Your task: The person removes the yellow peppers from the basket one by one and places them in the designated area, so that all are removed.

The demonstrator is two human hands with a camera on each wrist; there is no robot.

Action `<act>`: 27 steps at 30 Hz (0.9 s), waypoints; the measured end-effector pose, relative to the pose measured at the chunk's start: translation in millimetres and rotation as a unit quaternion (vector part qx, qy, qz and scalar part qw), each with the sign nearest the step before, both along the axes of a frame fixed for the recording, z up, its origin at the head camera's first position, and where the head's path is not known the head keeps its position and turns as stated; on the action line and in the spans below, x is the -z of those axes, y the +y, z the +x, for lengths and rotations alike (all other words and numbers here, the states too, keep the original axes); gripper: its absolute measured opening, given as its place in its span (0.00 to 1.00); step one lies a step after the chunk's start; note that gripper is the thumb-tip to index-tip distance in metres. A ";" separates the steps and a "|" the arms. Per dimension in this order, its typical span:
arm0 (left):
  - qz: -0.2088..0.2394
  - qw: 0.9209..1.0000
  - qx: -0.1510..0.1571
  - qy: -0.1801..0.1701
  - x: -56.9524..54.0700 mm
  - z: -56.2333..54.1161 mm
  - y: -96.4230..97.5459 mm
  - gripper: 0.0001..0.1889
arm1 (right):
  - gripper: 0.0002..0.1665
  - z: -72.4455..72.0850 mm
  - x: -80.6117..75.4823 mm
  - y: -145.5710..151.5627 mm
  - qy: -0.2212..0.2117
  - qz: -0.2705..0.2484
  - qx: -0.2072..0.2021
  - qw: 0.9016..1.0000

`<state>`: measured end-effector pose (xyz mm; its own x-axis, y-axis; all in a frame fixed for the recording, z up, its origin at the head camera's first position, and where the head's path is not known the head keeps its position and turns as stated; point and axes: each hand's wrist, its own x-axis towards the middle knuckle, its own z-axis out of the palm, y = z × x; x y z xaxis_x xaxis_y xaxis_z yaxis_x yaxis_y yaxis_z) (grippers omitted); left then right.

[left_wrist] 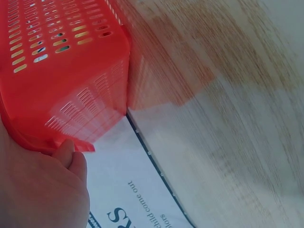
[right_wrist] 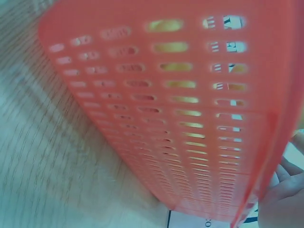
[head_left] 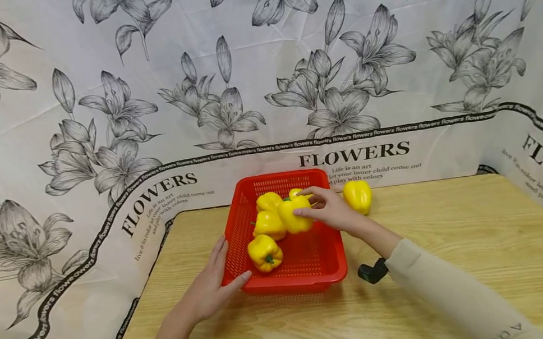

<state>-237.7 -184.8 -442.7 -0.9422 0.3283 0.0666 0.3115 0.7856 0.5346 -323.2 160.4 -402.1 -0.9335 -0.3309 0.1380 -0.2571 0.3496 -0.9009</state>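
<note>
A red plastic basket (head_left: 334, 266) with slotted walls stands on the wooden table. My left hand (head_left: 205, 291) grips its rim at the near left corner, thumb over the edge and fingers along the outer side; the left wrist view shows fingertips (left_wrist: 71, 154) curled at the rim. Over the basket's right half, my right hand (head_left: 332, 207) pinches a yellow bell pepper (head_left: 294, 216) between thumb and fingers. Several other yellow bell peppers (head_left: 264, 253) lie inside, mostly toward the left and back. In the right wrist view the basket wall (right_wrist: 190, 104) hides most of that hand's grasp.
Another yellow bell pepper (head_left: 358, 197) lies on the table (head_left: 443, 239) behind and right of the basket, close to the back edge. A white curtain (head_left: 244, 110) printed with flowers hangs around the table's back and sides.
</note>
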 end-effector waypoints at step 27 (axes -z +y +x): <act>-0.004 1.000 -0.001 -0.008 -1.7 -1.1 0.4 0.54 | 0.39 31.3 -37.1 32.4 -0.015 0.027 0.053 0.998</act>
